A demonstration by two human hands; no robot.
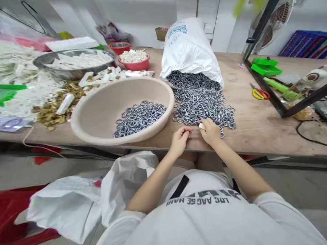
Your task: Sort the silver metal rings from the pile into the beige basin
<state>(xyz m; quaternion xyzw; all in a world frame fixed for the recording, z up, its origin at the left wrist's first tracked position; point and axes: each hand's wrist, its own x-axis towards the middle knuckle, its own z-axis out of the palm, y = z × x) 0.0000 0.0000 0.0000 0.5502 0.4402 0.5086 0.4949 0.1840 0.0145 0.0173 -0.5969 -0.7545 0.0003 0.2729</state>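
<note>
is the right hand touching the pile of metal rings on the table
Touching. The head view shows the right hand resting at the near edge of the ring pile, its fingers overlapping rings there.

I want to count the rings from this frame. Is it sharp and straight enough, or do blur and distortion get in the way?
Head view: rings by the hands are fairly sharp under even light; the table edge bows from wide-angle distortion; the fan at the top right is smeared by motion blur.

Scissors [260,93], a green tray [266,66], a fan [274,20], and a red bowl [134,61] of white pieces.
</note>
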